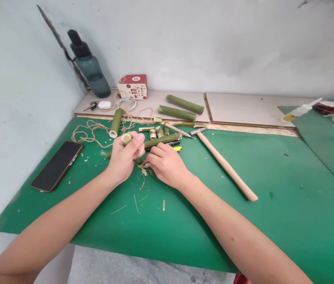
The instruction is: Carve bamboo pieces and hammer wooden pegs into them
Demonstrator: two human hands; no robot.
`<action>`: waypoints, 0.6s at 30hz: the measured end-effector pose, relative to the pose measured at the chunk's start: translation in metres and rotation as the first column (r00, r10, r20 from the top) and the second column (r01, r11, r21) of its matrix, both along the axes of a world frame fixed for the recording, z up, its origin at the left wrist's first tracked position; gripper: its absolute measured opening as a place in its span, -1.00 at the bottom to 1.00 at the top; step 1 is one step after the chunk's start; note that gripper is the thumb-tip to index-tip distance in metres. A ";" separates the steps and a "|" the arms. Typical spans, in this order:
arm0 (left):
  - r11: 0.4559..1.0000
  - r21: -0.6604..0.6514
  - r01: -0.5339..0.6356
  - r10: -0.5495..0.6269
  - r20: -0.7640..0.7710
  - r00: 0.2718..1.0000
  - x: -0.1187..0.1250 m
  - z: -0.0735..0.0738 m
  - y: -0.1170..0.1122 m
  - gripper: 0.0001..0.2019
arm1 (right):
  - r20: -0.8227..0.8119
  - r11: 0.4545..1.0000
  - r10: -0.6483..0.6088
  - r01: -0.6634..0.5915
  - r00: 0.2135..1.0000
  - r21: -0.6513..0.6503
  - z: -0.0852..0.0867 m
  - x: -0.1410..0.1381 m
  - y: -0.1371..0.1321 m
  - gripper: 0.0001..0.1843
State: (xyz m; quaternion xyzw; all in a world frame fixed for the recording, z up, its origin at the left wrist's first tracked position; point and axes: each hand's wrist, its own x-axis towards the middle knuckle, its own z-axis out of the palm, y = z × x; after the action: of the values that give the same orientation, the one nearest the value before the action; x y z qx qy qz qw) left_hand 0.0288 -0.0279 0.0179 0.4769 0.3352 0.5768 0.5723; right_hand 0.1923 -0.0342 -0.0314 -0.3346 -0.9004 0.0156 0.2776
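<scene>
My left hand [125,159] is closed around a short bamboo piece [126,139], its pale cut end showing above the thumb. The piece's lower end tilts down toward the green mat. Close beside it, my right hand [167,163] is closed with the fingers bent. A thin metal blade [144,163] pokes out from those fingers and meets the bamboo's lower end; its handle is hidden in the hand. Pale shavings [144,172] lie just below. Behind both hands a longer bamboo stick [163,140] lies across the mat, partly covered.
A wooden-handled hammer [226,165] lies to the right, a phone [57,165] to the left. Behind are short bamboo pieces [152,134], twine [91,128], a bamboo tube [116,123], a red-and-white box [133,86], a bottle [92,75] and a glue bottle [299,111].
</scene>
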 end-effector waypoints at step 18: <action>0.991 -0.030 0.128 -0.127 0.020 0.992 -0.015 -0.001 0.011 -0.41 | 0.069 1.000 -0.003 0.005 0.998 -0.030 0.004 -0.003 0.004 -0.76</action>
State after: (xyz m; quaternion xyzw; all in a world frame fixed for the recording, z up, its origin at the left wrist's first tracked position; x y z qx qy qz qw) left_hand 0.0140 -0.0169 0.0170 0.4834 0.3077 0.5380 0.6182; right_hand 0.1898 -0.0307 -0.0277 -0.3408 -0.9085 0.0172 0.2411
